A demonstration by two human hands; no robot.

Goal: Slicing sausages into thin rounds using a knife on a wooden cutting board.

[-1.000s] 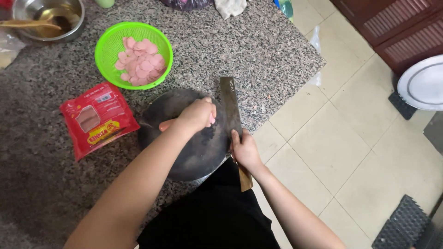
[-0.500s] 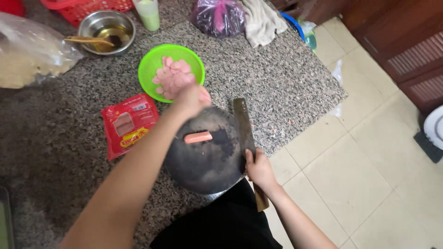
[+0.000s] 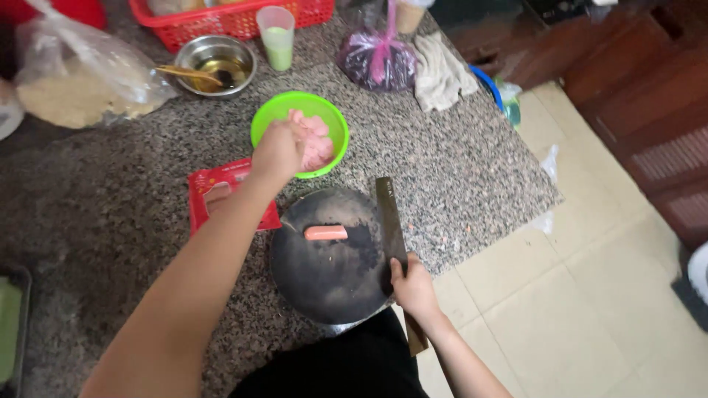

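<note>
A round dark chopping block (image 3: 332, 258) sits at the near edge of the granite counter (image 3: 442, 147), with one pink sausage (image 3: 325, 233) lying on it. My right hand (image 3: 413, 287) grips the handle of a cleaver (image 3: 391, 221), whose blade rests along the block's right side. My left hand (image 3: 279, 151) reaches over the rim of a green bowl (image 3: 274, 114) holding pink sausage slices (image 3: 316, 140); its fingers are curled and I cannot see what they hold. A red sausage packet (image 3: 210, 193) lies under my left forearm.
At the back stand a steel bowl with a spoon (image 3: 215, 63), a green cup (image 3: 278, 35), a red basket (image 3: 221, 16), a purple tied bag (image 3: 377, 60), a cloth (image 3: 441, 74) and a clear bag of pale food (image 3: 81, 81). Tiled floor (image 3: 575, 295) lies right of the counter edge.
My left hand left the chopping block and moved up to the green bowl. A sausage now lies uncovered on the block. The view has tilted toward the back of the counter.
</note>
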